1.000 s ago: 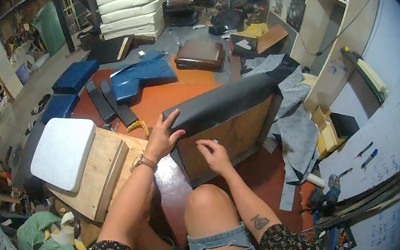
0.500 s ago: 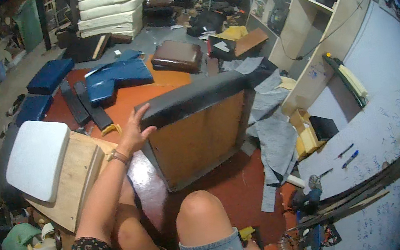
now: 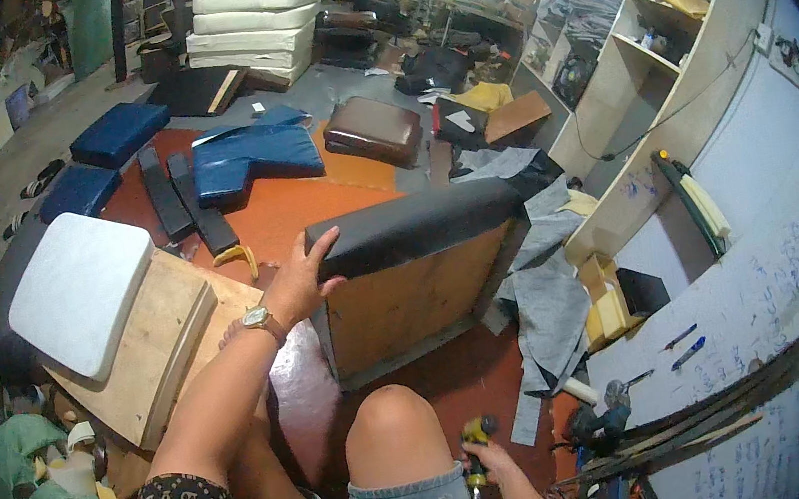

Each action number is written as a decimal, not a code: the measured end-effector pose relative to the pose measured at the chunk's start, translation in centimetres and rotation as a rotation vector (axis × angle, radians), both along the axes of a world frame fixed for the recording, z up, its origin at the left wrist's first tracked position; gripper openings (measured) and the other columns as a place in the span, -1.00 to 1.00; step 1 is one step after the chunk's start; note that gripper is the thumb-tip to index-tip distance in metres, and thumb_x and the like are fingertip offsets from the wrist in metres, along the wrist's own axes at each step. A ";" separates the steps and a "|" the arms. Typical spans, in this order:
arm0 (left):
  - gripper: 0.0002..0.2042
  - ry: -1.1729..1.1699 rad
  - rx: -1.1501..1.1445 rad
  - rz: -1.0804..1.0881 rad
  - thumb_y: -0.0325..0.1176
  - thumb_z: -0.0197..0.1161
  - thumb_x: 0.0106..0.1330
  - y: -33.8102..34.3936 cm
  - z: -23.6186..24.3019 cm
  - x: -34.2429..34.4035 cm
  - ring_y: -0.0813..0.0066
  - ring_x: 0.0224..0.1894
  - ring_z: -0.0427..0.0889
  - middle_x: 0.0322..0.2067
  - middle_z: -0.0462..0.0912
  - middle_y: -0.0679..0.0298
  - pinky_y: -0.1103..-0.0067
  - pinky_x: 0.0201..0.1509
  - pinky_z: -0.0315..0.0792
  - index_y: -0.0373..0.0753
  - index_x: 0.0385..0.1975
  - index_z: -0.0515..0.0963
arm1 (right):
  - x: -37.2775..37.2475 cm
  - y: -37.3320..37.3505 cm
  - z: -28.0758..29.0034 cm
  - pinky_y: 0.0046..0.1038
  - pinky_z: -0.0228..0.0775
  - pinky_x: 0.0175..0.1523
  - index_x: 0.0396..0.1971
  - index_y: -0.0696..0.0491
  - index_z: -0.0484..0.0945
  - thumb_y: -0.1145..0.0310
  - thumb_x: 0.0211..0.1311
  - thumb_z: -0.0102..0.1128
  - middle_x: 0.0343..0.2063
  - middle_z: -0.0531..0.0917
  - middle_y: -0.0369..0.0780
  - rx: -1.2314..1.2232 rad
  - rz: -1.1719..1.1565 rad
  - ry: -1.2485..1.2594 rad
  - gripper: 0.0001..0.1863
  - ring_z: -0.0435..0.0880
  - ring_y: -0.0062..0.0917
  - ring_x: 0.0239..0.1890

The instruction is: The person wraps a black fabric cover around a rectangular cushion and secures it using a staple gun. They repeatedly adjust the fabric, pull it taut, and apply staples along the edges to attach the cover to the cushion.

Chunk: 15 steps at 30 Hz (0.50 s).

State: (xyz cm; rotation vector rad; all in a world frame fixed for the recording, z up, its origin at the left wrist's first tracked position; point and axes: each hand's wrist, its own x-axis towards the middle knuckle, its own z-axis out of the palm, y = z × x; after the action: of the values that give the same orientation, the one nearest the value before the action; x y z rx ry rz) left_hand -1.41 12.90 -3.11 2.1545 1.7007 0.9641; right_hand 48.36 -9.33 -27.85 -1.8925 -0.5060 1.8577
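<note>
A black-covered cushion [image 3: 417, 230] stands on its edge before my knees, its brown board underside [image 3: 406, 299] turned toward me. My left hand [image 3: 300, 281] holds its upper left corner, fingers over the black cover and thumb against the board side. Low beside my right knee, my right hand [image 3: 494, 461] is closed round a yellow-and-black tool [image 3: 480, 430] shaped like a staple gun. Part of the tool is hidden by the hand and knee.
At left, a white pad [image 3: 82, 291] lies on wooden boards [image 3: 156, 357]. Blue cushions [image 3: 256, 157] and a brown cushion [image 3: 372, 132] lie beyond. Grey cloth [image 3: 543, 301] drapes at right, near a shelf unit [image 3: 621, 89] and a written-on white board [image 3: 734, 337].
My right hand has come up into view with the yellow-and-black tool. My left hand stays on the cushion's corner, its fingers now closer around it. The view has shifted slightly.
</note>
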 end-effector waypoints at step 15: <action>-0.11 0.018 0.005 -0.027 -0.35 0.54 0.25 -2.1 -0.4 0.7 -0.41 0.20 0.62 0.42 0.19 -0.39 0.09 0.25 0.62 0.18 0.56 0.17 | -27.4 15.2 19.5 -0.27 0.54 -0.04 0.01 0.16 0.70 0.10 0.41 0.38 -0.15 0.79 -0.16 1.102 0.284 -0.200 -0.57 0.74 -0.35 -0.18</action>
State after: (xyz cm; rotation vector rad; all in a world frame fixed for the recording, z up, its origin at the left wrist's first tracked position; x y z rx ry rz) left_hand -0.72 10.76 -3.53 2.1899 1.6747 0.9452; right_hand 20.97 5.83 -8.38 -1.2400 -1.5335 1.0764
